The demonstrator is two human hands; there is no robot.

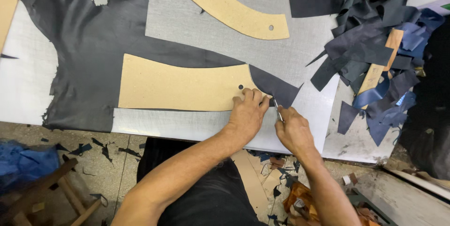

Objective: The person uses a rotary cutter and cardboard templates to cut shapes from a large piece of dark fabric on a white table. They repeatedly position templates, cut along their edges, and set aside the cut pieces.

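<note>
From the head camera, the left hand (247, 113) presses fingers flat on a tan curved cardboard pattern (180, 88) lying over black leather (93, 43). The right hand (293, 130) grips a thin metal knife (277, 107) at the pattern's corner. Dark leather scraps (370, 43) are heaped to the right.

Template (178, 88) lies on the leather sheet (89, 48), sheet on the counter (28, 90). My left grip (247, 113) presses the template's right end; right grip (293, 130) just right of it, knife (277, 110) at the template edge. Second template (234, 8) behind. Scrap pile (375, 43) far right. Stool (51, 193) on floor, lower left.
</note>
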